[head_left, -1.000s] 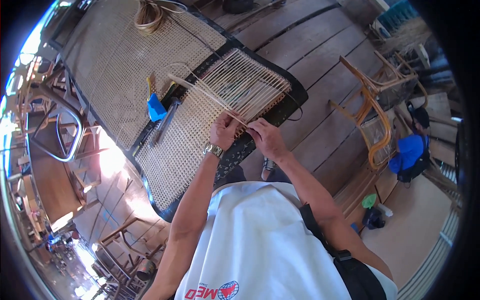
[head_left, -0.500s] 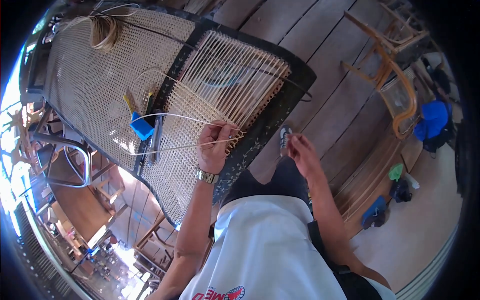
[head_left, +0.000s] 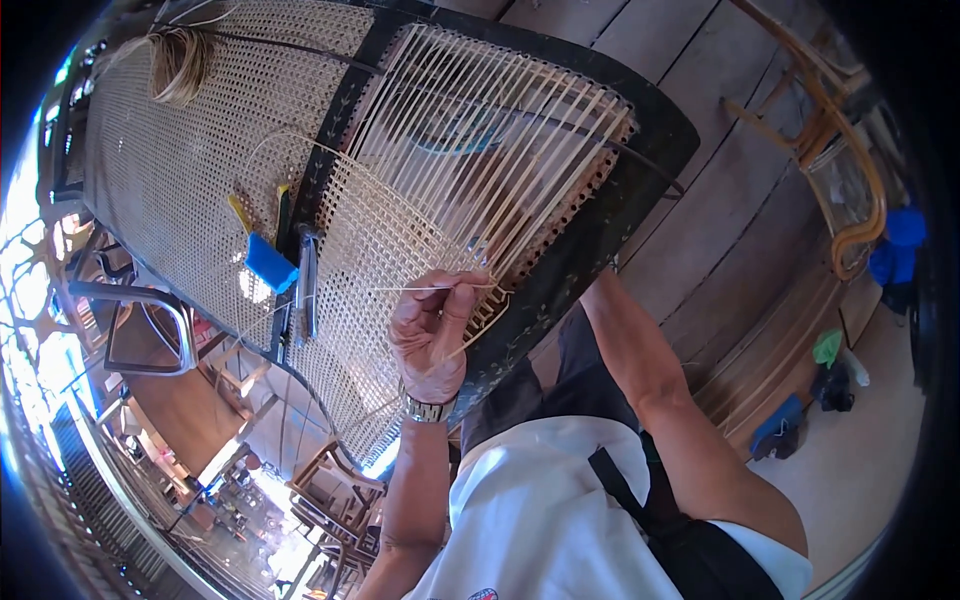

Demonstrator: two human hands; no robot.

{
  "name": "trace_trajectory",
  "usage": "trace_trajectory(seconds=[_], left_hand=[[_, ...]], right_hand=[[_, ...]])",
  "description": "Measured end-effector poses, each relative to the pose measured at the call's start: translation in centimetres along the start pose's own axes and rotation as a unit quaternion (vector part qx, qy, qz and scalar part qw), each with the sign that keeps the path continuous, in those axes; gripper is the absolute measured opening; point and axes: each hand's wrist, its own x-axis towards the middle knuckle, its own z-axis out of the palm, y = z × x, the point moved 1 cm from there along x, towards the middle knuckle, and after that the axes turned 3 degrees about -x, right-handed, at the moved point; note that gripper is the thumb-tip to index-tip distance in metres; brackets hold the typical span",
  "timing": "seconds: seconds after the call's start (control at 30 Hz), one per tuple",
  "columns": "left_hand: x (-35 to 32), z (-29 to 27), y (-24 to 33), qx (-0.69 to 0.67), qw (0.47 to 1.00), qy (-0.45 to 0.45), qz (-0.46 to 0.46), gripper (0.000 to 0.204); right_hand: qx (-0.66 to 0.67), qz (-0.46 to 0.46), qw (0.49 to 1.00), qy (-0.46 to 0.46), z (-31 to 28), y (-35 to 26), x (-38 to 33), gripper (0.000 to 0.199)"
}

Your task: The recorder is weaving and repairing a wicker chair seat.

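With the nearer left hand, pinching a pale cane strand just inside the dark frame, lengthwise toward its near edge; cannot tell right hand's grip, hidden behind the frame.

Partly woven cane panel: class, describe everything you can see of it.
The partly woven cane panel is pale, in a black frame with small holes along its inner edge. One part is close mesh; beyond it, parallel strands leave gaps. It appears flat. The left hand, over the weave's edge, pinches a thin cane strand.
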Motion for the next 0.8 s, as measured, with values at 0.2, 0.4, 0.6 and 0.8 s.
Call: trace_trajectory(seconds=[0.2,0.4,0.6,0.8], left_hand=[[0.4,0.7,0.2,0.005,1.0,-0.022,0.012,0.014],[0.0,0.3,1.4,0.155,0.981,-0.109,0.033,0.024],[-0.8,-0.2,0.8,0.169,0.98,-0.106,-0.005,0.057],[-1.1,2.0,2.1,0.2,0.975,-0.092,-0.015,0.071]], right_hand=[[-0.175,-0.058,0.982,0.039,-5.0,0.7,1.3,0.022],[-0.722,0.257,0.629,0.134,-24.4,0.1,-13.0,0.052],[-0.442,0.053,0.895,0.034,-5.0,-5.3,-12.8,0.056],[-0.216,-0.117,0.963,-0.112,-0.8,3.5,-4.7,0.042]])
